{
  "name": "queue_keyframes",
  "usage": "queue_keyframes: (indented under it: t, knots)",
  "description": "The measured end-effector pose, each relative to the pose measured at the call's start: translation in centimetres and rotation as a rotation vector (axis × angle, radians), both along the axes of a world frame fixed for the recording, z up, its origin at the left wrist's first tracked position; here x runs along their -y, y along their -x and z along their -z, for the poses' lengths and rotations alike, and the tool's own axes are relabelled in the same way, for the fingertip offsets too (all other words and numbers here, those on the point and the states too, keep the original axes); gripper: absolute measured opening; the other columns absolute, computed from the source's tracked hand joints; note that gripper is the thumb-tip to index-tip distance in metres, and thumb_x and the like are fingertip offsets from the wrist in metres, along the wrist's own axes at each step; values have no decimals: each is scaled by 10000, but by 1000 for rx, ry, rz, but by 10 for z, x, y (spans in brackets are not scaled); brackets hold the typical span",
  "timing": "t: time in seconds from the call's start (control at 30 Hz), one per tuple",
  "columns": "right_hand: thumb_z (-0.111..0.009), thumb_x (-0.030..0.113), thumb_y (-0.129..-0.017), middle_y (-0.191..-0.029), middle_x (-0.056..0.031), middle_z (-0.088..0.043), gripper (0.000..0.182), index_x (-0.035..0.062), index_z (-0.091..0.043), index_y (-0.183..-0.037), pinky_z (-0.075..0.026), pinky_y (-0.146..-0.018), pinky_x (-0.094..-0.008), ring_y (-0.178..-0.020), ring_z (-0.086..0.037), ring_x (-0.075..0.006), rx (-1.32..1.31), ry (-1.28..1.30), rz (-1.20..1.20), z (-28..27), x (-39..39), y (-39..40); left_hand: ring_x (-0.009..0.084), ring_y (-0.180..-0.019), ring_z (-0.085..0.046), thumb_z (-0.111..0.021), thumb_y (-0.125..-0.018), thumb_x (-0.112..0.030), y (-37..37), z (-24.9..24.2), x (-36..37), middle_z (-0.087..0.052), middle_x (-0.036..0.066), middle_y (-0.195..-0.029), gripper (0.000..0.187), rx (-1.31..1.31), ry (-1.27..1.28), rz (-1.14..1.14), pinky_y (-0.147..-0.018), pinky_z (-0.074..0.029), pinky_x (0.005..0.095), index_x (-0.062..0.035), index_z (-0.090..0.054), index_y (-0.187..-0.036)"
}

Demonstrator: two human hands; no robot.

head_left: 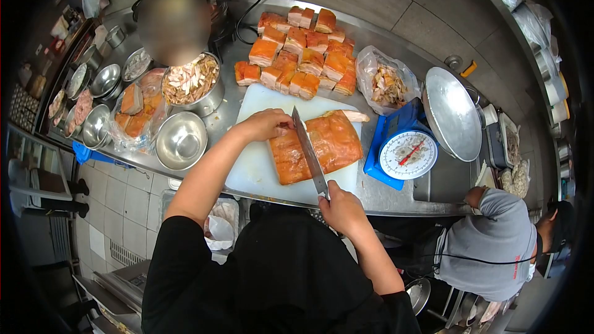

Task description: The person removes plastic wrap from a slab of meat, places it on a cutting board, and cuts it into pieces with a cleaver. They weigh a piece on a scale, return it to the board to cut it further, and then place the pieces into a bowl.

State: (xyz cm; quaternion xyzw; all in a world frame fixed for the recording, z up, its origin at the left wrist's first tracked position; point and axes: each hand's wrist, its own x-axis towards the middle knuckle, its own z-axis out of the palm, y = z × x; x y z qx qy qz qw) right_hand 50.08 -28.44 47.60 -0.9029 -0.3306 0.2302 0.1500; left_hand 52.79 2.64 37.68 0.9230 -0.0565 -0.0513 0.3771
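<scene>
The person's black top (pixel 278 266) lies nearest the camera, with both bare forearms reaching out over the steel worktop (pixel 445 195). The right hand (pixel 343 209), closer to the worktop's near edge, has its fingers closed around the handle of a kitchen knife (pixel 309 153). The blade points away and leftward, lying obliquely across the skin side of a pork belly slab (pixel 338 140); whether its edge has entered the skin cannot be told.

The slab's long axis runs roughly left to right, rising slightly toward the far right, so the knife crosses it rather than following it. The slab lies just beyond and mostly to the left of the right fingers. From the left hand (pixel 267 125), it extends rightward and back toward the body. That hand is at its far left corner, nearer the blade's tip, fingers bent in against the meat; whether they pinch it or merely press is unclear.

Beneath the slab is a white cutting board (pixel 249 167). A steel bowl (pixel 181 140) sits left of the board and a blue dial scale (pixel 407 156) right of it. Farther back are a pot of sliced meat (pixel 210 105), stacked pork blocks (pixel 310 59) and a plastic bag of chopped pieces (pixel 366 68).
</scene>
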Motion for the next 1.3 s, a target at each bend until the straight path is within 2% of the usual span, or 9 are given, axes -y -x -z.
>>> queue_keyframes:
  t: [0.13,0.37,0.43,0.53,0.63,1.07,1.17,1.23,1.3]
  knots:
    - [-584,212,-920,-792,-312,-650,286,-37,-488,-1024,-498,-747,-558,-795,-640,-492,-19,-36,12,4,1,0,280,-1092,-579,-684,-883,-154,0,0,0,-628,85,-1095,230,2,1,1,-956,-460,377,-96,-649,-1103]
    - [-566,189,-918,-809,-286,-665,261,-41,-498,-1019,-511,-788,-520,-813,-657,-454,-18,-7,-3,-3,-1,0,280,-1099,-577,-684,-884,-162,0,-4,1,-626,88,-1099,233,-19,-6,1,-957,-460,379,-102,-647,-1106]
    - [-580,218,-924,-804,-314,-650,283,-36,-491,-1015,-490,-767,-558,-821,-637,-493,-30,-57,15,-1,-1,0,281,-1106,-575,-684,-884,-164,-1,-6,1,-624,87,-1107,237,-26,-24,16,-960,-458,383,-104,-642,-1110]
    - [-575,221,-928,-808,-314,-649,281,-35,-491,-1011,-488,-769,-559,-823,-635,-496,-37,-56,25,-3,-2,2,283,-1110,-573,-682,-885,-165,-1,-7,1,-622,86,-1111,235,-29,-19,15,-963,-456,386,-109,-640,-1109]
    - [-564,195,-922,-812,-295,-662,269,-47,-495,-1016,-509,-787,-526,-816,-654,-461,-32,-24,13,-5,-4,3,285,-1108,-574,-682,-884,-163,-1,-7,1,-623,88,-1104,227,-38,-23,10,-962,-457,386,-113,-642,-1103]
    - [-541,192,-937,-834,-296,-667,257,-42,-477,-1021,-514,-780,-528,-824,-660,-456,-48,17,25,10,-7,3,266,-1044,-602,-691,-876,-153,-1,-2,-6,-639,88,-1061,208,-32,94,0,-927,-477,347,-98,-670,-1075]
    - [-541,196,-939,-840,-291,-670,255,-37,-477,-1020,-514,-778,-529,-825,-660,-456,-54,22,39,8,-7,2,257,-1006,-612,-696,-865,-149,7,-7,-3,-650,91,-997,164,-66,209,-138,-889,-485,329,-78,-679,-1012]
    - [-539,202,-943,-858,-290,-672,258,-33,-478,-1029,-513,-790,-526,-839,-660,-455,-73,39,36,2,-8,0,270,-987,-631,-681,-836,-136,19,-4,9,-663,81,-941,106,174,93,-383,-889,-480,361,-83,-674,-928]
    - [-538,204,-944,-867,-291,-671,262,-33,-478,-1036,-512,-800,-525,-852,-658,-455,-87,57,36,-2,-10,-3,271,-1042,-615,-677,-824,-132,33,2,35,-658,85,-1007,108,257,0,-415,-915,-464,385,-85,-667,-921]
